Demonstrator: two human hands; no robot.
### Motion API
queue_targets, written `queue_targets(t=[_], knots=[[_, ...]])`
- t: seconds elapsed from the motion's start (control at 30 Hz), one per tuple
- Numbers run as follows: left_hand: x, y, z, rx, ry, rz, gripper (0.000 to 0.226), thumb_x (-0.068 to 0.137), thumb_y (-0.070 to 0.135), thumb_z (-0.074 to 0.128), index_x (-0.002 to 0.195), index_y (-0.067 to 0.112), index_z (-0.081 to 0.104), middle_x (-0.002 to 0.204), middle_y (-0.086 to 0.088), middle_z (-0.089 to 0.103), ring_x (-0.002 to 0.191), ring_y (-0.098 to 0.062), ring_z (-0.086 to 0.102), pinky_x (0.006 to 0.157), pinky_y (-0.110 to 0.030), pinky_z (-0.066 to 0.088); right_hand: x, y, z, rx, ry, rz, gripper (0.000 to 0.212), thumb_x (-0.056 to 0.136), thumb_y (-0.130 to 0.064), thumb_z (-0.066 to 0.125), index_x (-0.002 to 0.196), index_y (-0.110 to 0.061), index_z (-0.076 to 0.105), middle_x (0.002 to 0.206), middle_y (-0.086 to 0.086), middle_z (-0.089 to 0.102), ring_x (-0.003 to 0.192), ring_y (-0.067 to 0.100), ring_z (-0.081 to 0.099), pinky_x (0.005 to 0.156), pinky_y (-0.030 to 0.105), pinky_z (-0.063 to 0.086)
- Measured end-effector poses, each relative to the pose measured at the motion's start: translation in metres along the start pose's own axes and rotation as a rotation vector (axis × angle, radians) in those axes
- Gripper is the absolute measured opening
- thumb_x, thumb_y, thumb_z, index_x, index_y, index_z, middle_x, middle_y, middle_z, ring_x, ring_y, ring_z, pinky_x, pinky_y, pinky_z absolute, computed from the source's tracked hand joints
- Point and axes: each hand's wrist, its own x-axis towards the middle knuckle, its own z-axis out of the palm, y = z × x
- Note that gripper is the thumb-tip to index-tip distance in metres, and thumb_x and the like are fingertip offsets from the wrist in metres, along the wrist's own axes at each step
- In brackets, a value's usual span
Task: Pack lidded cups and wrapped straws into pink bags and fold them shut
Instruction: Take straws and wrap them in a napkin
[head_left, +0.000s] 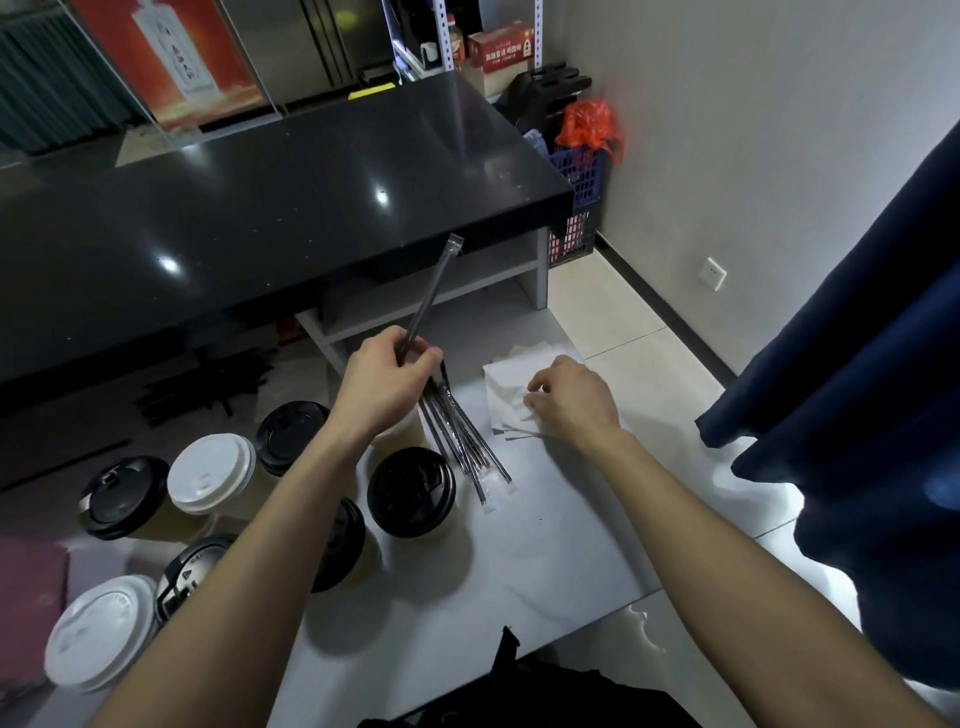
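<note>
Surface: we see a pale tabletop (545, 545) filling the lower centre of the frame, under a glossy black counter (249, 208) at upper left.
Left hand (382, 382): at centre, fingers curled round one wrapped straw (431, 296) that slants up toward the counter edge.
Right hand (569, 397): right of centre, fingertips pinching white napkins (506, 382) on the table.
Straw pile (462, 441): just below the left hand (clear wrappers, dark straws).
Lidded cups (410, 491): clustered at lower left, black and white lids.
Pink bag (28, 587): we make out only a blurred pink patch at the left edge.
</note>
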Motion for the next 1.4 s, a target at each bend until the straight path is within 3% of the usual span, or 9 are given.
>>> queue_targets(t=[0.13,0.23,0.3,0.37,0.47,0.67,1.03,1.17,1.4], knots=[[0.000,0.003,-0.003,0.014,-0.047,0.099,0.016,0.090,0.031,0.085,0.104,0.034,0.076,0.068,0.012,0.054,0.062,-0.005,0.050,0.063,-0.025,0.042,-0.004,-0.003,-0.030,0.166,0.093,-0.117,0.019,0.094,-0.035,0.076,0.107,-0.024,0.083,0.114,0.000,0.069,0.098,0.021,0.068,0.090,0.038,0.053],[0.001,0.011,0.000,0.096,-0.095,0.219,0.062,0.079,0.029,0.095,0.133,0.046,0.069,0.110,0.017,0.064,0.097,0.008,0.061,0.080,-0.009,0.043,-0.006,-0.012,-0.057,0.336,0.056,-0.235,0.010,0.092,-0.036,0.082,0.100,-0.030,0.084,0.105,-0.007,0.068,0.076,0.001,0.054,0.079,0.028,0.045],[0.003,0.019,0.005,0.082,-0.123,0.277,0.066,0.077,0.029,0.097,0.136,0.044,0.070,0.128,0.017,0.061,0.115,0.004,0.059,0.097,-0.015,0.044,-0.006,-0.020,-0.069,0.454,-0.019,-0.291,0.003,0.092,-0.036,0.082,0.094,-0.039,0.082,0.101,-0.012,0.067,0.074,-0.001,0.053,0.075,0.020,0.042],[0.007,0.021,0.009,0.051,-0.116,0.304,0.037,0.082,0.029,0.095,0.114,0.037,0.079,0.118,0.016,0.070,0.110,-0.003,0.066,0.098,-0.026,0.051,-0.004,-0.025,-0.069,0.542,-0.007,-0.306,0.008,0.097,-0.035,0.077,0.095,-0.042,0.080,0.103,-0.013,0.070,0.080,-0.002,0.057,0.074,0.016,0.043],[0.009,0.014,0.009,0.032,-0.032,0.245,0.008,0.090,0.030,0.087,0.091,0.033,0.080,0.081,0.012,0.075,0.075,-0.006,0.069,0.072,-0.033,0.055,-0.002,-0.016,-0.051,0.527,0.182,-0.162,0.017,0.105,-0.033,0.066,0.107,-0.028,0.082,0.102,-0.009,0.074,0.086,0.012,0.064,0.082,0.031,0.051],[0.013,-0.012,-0.006,-0.050,0.107,0.149,0.009,0.090,0.033,0.087,0.091,0.032,0.079,0.085,0.011,0.076,0.085,-0.010,0.070,0.078,-0.035,0.055,-0.013,0.011,0.000,-0.015,-0.072,-0.052,0.034,0.091,-0.041,0.076,0.121,-0.024,0.080,0.121,-0.001,0.063,0.112,0.023,0.065,0.093,0.037,0.054],[0.018,-0.020,-0.016,-0.104,0.134,0.168,0.010,0.090,0.033,0.087,0.089,0.036,0.078,0.083,0.019,0.076,0.077,0.001,0.068,0.073,-0.025,0.050,-0.022,0.008,-0.014,0.000,-0.108,-0.120,0.018,0.091,-0.026,0.068,0.100,-0.027,0.083,0.105,-0.007,0.063,0.103,0.018,0.062,0.086,0.036,0.054],[0.021,-0.017,-0.010,-0.112,0.127,0.181,0.010,0.090,0.033,0.087,0.089,0.034,0.078,0.080,0.017,0.074,0.075,-0.001,0.066,0.074,-0.027,0.050,-0.032,0.014,-0.022,-0.046,-0.268,-0.200,0.019,0.086,-0.046,0.073,0.090,-0.031,0.083,0.093,-0.011,0.067,0.091,0.015,0.067,0.082,0.037,0.057],[0.022,-0.014,-0.004,-0.090,0.106,0.189,0.011,0.090,0.035,0.087,0.086,0.037,0.076,0.076,0.023,0.070,0.071,0.002,0.062,0.070,-0.028,0.048,0.011,-0.001,-0.011,0.076,-0.011,-0.058,0.025,0.103,-0.031,0.066,0.123,-0.022,0.077,0.118,0.002,0.071,0.108,0.027,0.069,0.095,0.040,0.055]])
